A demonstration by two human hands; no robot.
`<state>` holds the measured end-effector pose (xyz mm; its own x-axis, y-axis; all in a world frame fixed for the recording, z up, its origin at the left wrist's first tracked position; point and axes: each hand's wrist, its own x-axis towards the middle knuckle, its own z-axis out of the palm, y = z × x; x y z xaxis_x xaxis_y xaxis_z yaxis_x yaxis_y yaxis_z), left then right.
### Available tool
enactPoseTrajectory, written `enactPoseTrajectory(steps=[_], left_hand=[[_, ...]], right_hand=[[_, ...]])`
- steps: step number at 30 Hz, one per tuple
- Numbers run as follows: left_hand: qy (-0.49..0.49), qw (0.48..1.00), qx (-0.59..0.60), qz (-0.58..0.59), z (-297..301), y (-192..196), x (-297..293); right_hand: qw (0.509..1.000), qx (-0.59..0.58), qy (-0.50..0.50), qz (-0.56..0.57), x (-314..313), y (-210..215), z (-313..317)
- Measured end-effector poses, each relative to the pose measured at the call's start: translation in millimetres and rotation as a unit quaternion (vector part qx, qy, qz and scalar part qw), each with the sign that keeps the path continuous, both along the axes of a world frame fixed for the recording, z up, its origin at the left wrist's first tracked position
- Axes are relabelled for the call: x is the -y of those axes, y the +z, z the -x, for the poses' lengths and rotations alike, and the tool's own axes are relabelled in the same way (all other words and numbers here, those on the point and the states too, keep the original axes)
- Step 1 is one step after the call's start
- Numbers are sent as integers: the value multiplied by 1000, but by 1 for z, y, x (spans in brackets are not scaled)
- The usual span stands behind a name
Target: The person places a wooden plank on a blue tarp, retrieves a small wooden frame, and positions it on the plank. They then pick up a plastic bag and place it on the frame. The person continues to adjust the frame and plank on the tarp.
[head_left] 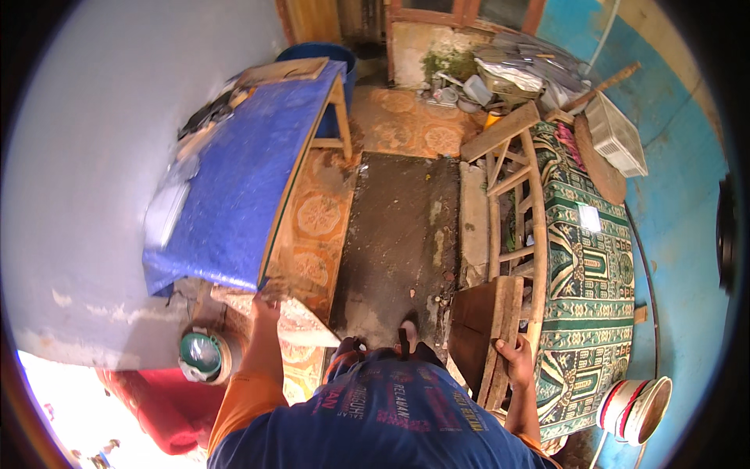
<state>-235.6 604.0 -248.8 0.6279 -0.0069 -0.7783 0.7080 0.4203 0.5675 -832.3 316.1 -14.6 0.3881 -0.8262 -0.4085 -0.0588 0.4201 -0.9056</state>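
My right hand grips the edge of a brown wooden board, thumb on its near side; the board leans beside the bamboo frame of a bench. The bench is covered with a green and white patterned mat. My left hand is at the near corner of a table covered in a blue tarp. Its fingers are blurred and partly hidden, so their grip cannot be made out. Just below that hand, a pale speckled panel slants toward my legs.
A dark concrete strip runs between orange patterned tiles and the bench. At the lower left sit a green-topped bucket and red fabric. A white crate leans at the right wall. A round container stands lower right.
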Motion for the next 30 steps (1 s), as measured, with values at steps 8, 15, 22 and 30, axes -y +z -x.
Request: enactPoseTrajectory(steps=[8, 15, 22, 30], left_hand=[[-70, 988, -89, -103, 93, 8, 40], [-606, 793, 18, 59, 246, 160, 238], [-582, 808, 81, 41, 310, 229, 361], [-626, 760, 174, 20, 307, 247, 396]], right_hand=[[998, -29, 50, 3, 69, -7, -23], [945, -252, 192, 76, 111, 5, -80], [901, -289, 299, 123, 127, 8, -121], [959, -177, 165, 146, 129, -2, -114]])
